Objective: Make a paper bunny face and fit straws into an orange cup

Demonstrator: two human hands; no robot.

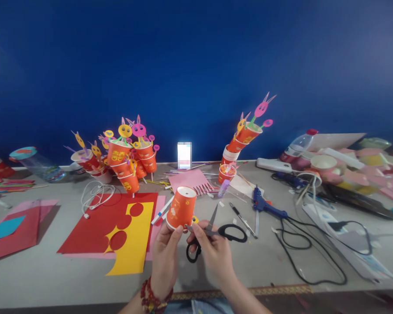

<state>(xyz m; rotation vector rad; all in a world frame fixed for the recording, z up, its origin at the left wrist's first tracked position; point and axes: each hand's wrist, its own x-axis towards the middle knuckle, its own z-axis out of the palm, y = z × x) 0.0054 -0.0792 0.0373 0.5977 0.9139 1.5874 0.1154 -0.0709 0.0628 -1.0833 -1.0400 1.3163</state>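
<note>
My left hand (165,248) is closed around the rim end of an orange-red paper cup (182,207), which is upside down with its pale base facing up. A small dark hole shows in that base. In my right hand (212,253) is a pair of black-handled scissors (211,230), gripped near the pivot with the blades spread. One blade points at the cup's rim, close to my left thumb; whether it cuts into the paper is hard to see. A bit of yellow paper peeks out behind the cup.
Yellow paper (134,250) with round cut-outs lies on red sheets (85,235) at left. Decorated cups (119,152) stand behind, beside a white cable (96,194). A blue glue gun (267,205), a pen (242,219) and a power strip (343,244) lie at right.
</note>
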